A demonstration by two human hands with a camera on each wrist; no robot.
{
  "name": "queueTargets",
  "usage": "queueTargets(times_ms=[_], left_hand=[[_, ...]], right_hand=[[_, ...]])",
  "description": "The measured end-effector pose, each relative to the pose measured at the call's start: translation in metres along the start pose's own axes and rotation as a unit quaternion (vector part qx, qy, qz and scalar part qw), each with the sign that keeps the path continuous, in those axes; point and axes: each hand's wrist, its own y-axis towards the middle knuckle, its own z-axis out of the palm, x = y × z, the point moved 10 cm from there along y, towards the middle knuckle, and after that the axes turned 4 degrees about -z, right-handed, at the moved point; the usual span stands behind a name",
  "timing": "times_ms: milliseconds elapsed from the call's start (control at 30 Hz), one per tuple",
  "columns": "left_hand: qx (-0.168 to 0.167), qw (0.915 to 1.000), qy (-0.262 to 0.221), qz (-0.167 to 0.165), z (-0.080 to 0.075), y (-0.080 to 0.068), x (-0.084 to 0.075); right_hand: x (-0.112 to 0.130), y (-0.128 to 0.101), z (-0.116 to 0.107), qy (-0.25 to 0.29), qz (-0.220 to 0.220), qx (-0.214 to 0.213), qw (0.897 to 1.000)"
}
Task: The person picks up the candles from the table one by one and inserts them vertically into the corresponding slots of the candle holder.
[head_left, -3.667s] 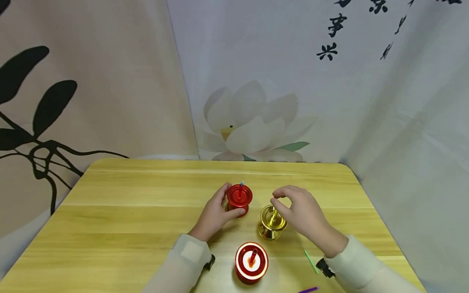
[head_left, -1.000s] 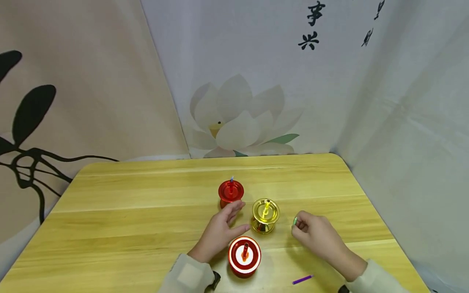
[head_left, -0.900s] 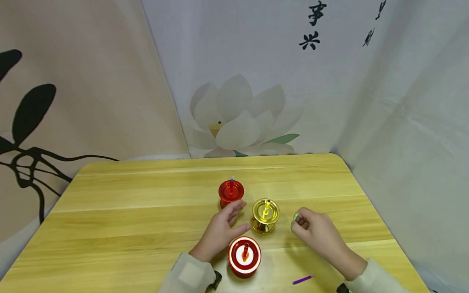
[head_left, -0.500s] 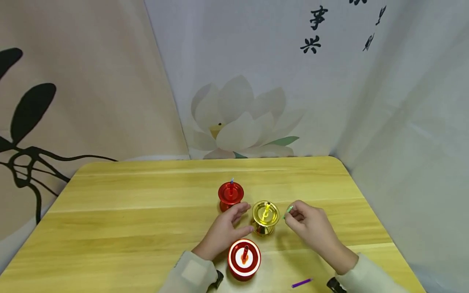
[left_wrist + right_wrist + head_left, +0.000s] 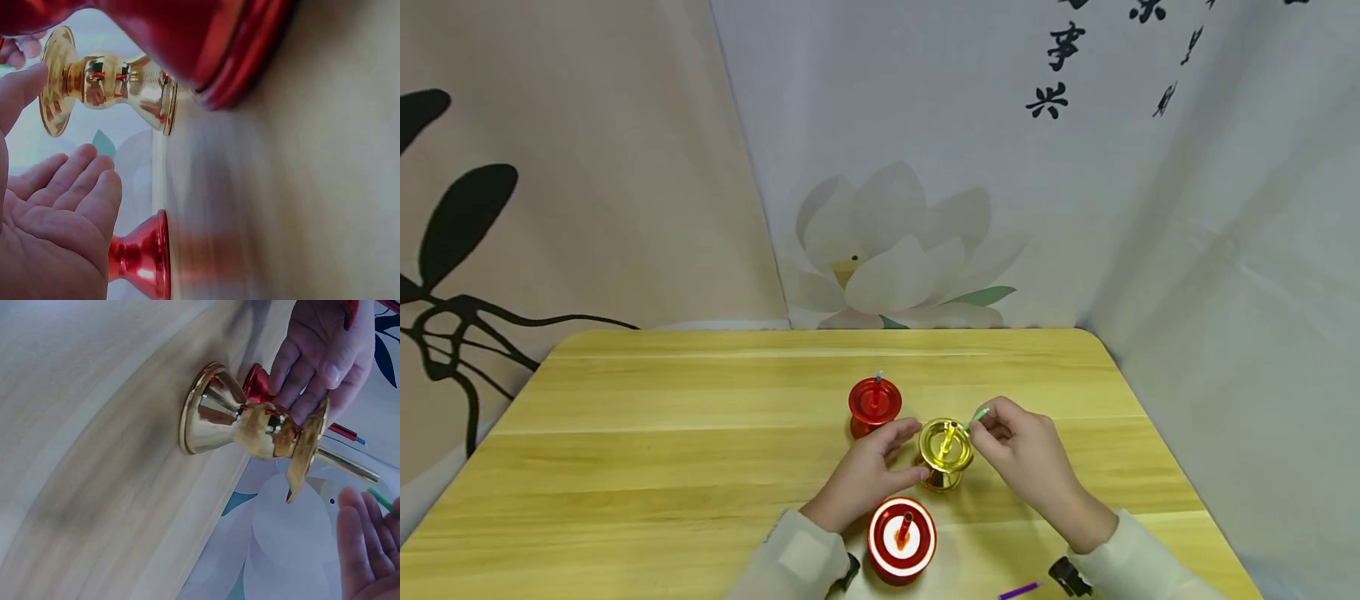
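- A thin green candle (image 5: 981, 413) is pinched between thumb and fingertips of the right hand (image 5: 1022, 454); its free end is directed toward the dish of the gold holder (image 5: 946, 454), just beside the grip.
- The candle is judged light, slender and brittle. It is best held near mid-length with light pressure, since a hard squeeze or sideways bending could snap it.
- The gold holder is steadied by the left hand (image 5: 867, 475): the thumb is laid against the stem and base, and the fingers are extended behind the dish. In the left wrist view the fingers (image 5: 75, 187) are seen straight and uncurled, so the holder is touched, not clasped.
- A yellow candle (image 5: 948, 437) is already seated upright in the gold holder, in line with the green candle's tip.
- The holder is judged stiff, smooth and slippery, with a narrow waist (image 5: 262, 434) above a flared foot. The waist is the surest place of hold; tipping is likely if the rim is pushed.
- Two red holders stand close to the left hand, one beyond it (image 5: 875, 404) and one nearer the person (image 5: 902, 537), each with a candle fitted.
- A purple candle (image 5: 1019, 591) lies on the table (image 5: 662, 450), near the right wrist.
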Motion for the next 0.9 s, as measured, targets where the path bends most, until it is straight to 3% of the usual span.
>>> queueTargets(times_ms=[167, 500, 900], left_hand=[[0.011, 0.9998, 0.016, 0.002, 0.001, 0.003, -0.002], [0.018, 0.9986, 0.050, 0.005, 0.005, 0.010, -0.004], [0.035, 0.9983, 0.044, 0.010, 0.011, 0.013, -0.007]], right_hand=[[0.007, 0.004, -0.003, 0.017, -0.011, -0.016, 1.000], [0.013, 0.009, 0.000, 0.010, -0.017, -0.005, 1.000], [0.010, 0.011, 0.006, 0.009, 0.004, 0.016, 1.000]])
